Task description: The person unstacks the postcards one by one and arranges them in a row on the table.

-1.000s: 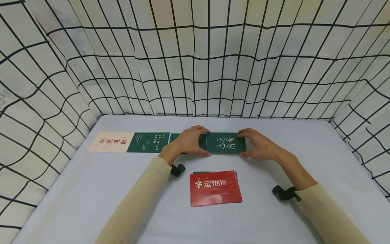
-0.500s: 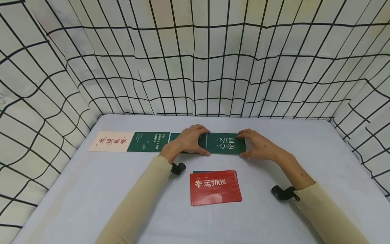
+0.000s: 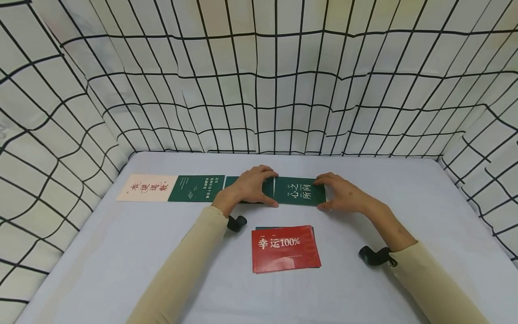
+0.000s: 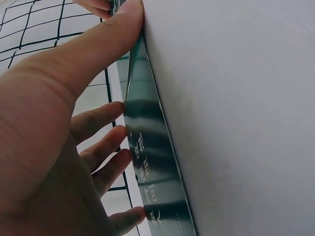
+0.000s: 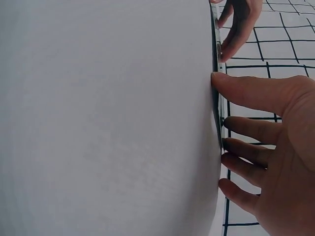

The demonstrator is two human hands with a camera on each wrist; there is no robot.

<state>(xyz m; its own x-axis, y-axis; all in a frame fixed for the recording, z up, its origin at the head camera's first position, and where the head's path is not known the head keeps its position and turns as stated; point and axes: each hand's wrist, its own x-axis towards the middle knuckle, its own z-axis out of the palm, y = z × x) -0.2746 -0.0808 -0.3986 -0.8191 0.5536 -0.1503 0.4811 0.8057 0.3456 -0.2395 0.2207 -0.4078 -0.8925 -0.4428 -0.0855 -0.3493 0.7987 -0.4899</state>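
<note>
In the head view, a dark green card with white characters lies at the right end of a row of cards. My right hand holds its right end, thumb at the near edge and fingers at the far edge. My left hand arches over another green card, thumb and fingers gripping the near and far edges by the seam between the two cards. In the left wrist view, the thumb presses the card edge, where a gap shows between layers. The right wrist view has the right thumb at the edge.
Farther left in the row lie a green card and a pale pink card with red characters. A red card tops a small stack nearer the person. Black netting over white cloth surrounds the white table.
The right hand has shifted slightly toward the person and left, and the right end of the green card with it. The left hand stays almost still.
</note>
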